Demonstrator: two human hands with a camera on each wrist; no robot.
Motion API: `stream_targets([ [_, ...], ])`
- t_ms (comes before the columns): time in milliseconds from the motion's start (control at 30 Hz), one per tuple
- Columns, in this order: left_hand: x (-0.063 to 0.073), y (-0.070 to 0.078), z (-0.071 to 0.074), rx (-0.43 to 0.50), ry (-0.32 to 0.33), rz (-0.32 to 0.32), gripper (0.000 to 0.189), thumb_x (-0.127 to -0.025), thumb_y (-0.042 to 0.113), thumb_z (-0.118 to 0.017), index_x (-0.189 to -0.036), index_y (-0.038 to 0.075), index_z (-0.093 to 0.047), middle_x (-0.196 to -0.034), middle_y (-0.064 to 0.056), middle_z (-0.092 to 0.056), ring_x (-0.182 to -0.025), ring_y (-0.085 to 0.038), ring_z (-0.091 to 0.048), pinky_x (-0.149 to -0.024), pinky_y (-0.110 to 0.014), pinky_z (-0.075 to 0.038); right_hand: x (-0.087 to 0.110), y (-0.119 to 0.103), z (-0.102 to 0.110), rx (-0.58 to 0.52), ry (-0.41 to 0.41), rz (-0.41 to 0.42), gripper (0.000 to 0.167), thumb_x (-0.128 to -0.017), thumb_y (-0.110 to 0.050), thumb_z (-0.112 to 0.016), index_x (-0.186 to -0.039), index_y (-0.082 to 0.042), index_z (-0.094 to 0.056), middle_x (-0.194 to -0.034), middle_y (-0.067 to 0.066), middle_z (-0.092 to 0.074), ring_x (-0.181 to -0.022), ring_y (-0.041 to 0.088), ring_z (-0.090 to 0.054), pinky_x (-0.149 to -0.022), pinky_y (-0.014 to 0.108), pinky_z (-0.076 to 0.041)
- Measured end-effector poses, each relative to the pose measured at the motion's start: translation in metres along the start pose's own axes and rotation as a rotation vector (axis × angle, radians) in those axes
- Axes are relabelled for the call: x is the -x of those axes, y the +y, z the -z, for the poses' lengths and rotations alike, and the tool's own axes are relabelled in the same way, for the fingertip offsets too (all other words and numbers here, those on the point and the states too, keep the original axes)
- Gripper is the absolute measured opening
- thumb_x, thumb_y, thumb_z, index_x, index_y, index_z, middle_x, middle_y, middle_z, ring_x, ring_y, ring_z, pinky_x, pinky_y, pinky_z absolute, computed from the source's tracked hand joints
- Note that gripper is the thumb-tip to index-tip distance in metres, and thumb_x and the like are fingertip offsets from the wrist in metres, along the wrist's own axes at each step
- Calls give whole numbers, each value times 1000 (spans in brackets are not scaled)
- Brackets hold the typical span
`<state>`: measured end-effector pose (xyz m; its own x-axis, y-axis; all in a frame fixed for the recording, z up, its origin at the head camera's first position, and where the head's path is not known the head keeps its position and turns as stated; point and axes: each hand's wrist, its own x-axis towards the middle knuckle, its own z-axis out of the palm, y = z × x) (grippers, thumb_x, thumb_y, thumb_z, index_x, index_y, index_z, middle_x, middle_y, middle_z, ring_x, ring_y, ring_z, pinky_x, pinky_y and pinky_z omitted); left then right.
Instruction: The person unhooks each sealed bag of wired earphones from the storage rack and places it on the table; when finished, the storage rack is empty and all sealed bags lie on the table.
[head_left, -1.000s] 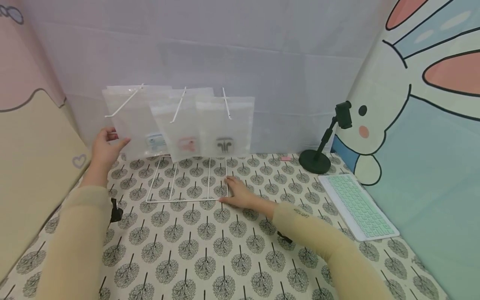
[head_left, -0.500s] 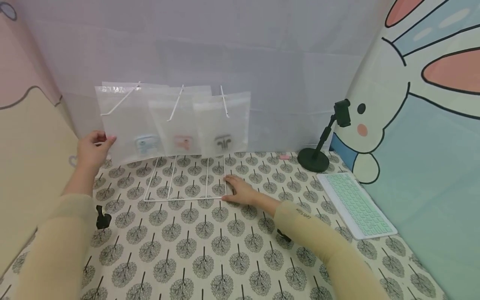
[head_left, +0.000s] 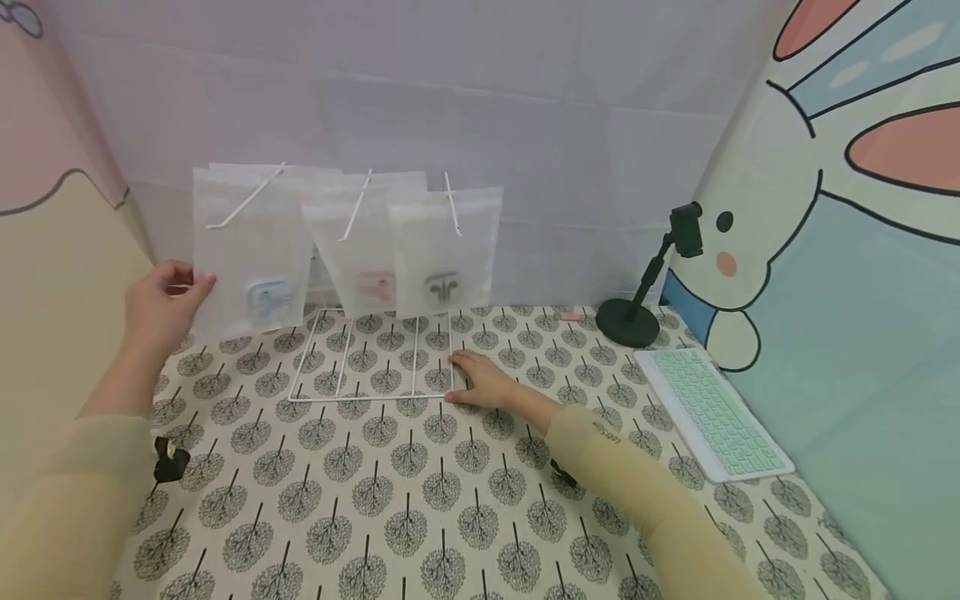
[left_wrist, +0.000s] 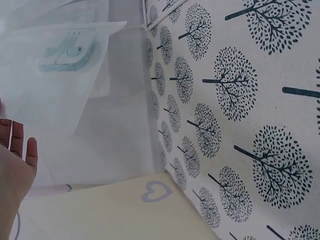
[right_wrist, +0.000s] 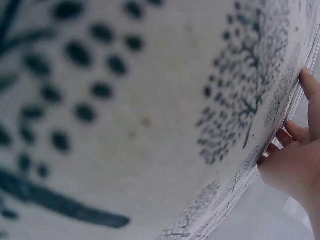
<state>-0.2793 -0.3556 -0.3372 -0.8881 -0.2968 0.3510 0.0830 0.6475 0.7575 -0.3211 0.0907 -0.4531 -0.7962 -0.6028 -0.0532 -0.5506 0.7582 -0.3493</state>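
Frosted plastic bags hang from three white hooks of a wire display rack [head_left: 371,399]. My left hand [head_left: 159,300] pinches the left edge of the front left bag [head_left: 232,225], thumb on its near face. Pale blue earphones [head_left: 270,298] show through that bag, also visible in the left wrist view, where the bag's lower part [left_wrist: 50,95] hangs beside my fingers. The middle bag [head_left: 348,250] holds something pink, and the right bag [head_left: 442,237] holds black earphones. My right hand [head_left: 483,381] rests on the right front corner of the rack's base, fingers spread along the wire.
A black stand [head_left: 630,323] with a clamp head is at the back right. In front of it lies a white keyboard [head_left: 716,412] with green keys. A small pink item [head_left: 569,317] lies near the back wall. Tree-patterned cloth [head_left: 390,517] covers the table.
My left hand has moved left, drawing the front left bag's edge out and apart from the bag behind it. The right hand stays on the rack's corner.
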Motion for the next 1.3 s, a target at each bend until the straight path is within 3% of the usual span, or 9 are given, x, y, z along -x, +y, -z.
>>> stream_targets([
  [267,12,6,15,-30,99,-116,6,-91,32,-61,-88,30,-56,-78,40,-45,-74,16,-44,-68,-2,-35,3,0,1,-16,3,5,75,-89,-45,-61,-146,-5,-32,-152,14,-29,-141,30,-26,-117,41,-20],
  [467,20,16,28,-17,167,-182,9,-90,22,-63,-90,29,-57,-76,37,-48,-69,16,-46,-64,3,-37,1,-2,1,-17,8,-1,76,-88,-45,-63,-146,-5,-32,-152,14,-30,-141,29,-27,-117,40,-19],
  [533,22,19,33,-24,195,-209,7,-89,18,-64,-94,21,-60,-76,37,-47,-67,17,-45,-64,3,-36,1,-2,1,-17,6,-2,76,-88,-45,-63,-146,-5,-32,-152,14,-30,-141,30,-26,-117,41,-19],
  [633,26,24,39,-39,216,-235,21,-89,14,-64,-110,17,-60,-79,37,-47,-66,19,-44,-63,4,-35,1,-2,1,-15,4,-3,76,-88,-45,-62,-146,-5,-32,-153,14,-29,-141,30,-25,-117,42,-19],
  [767,30,29,45,-61,217,-303,35,-88,7,-63,-123,10,-57,-84,39,-46,-66,20,-43,-59,4,-33,1,0,1,-5,4,2,76,-88,-45,-62,-146,-5,-32,-152,14,-29,-141,30,-25,-117,42,-19],
  [933,35,32,48,-164,232,-508,32,-86,-3,-62,-117,6,-66,-91,40,-44,-71,22,-37,-65,4,-29,0,0,1,-1,1,2,76,-88,-45,-61,-146,-6,-32,-153,14,-29,-141,30,-25,-117,42,-19],
  [1033,40,37,50,-191,225,-597,38,-81,-10,-65,-116,5,-67,-97,42,-43,-72,22,-35,-68,4,-29,-1,1,1,0,-5,4,76,-89,-46,-61,-146,-6,-32,-153,14,-28,-141,30,-25,-117,42,-19],
  [1167,48,44,52,-201,204,-624,51,-71,-14,-72,-118,5,-66,-106,47,-42,-75,25,-36,-70,5,-29,-1,0,1,1,-8,4,76,-89,-46,-61,-146,-6,-31,-153,14,-28,-142,29,-25,-117,41,-19],
  [1300,57,50,54,-191,200,-624,58,-67,-14,-76,-120,9,-66,-112,42,-47,-76,27,-39,-70,7,-32,0,0,1,3,-9,-6,76,-89,-46,-61,-147,-6,-31,-153,13,-28,-142,29,-25,-117,41,-18],
])
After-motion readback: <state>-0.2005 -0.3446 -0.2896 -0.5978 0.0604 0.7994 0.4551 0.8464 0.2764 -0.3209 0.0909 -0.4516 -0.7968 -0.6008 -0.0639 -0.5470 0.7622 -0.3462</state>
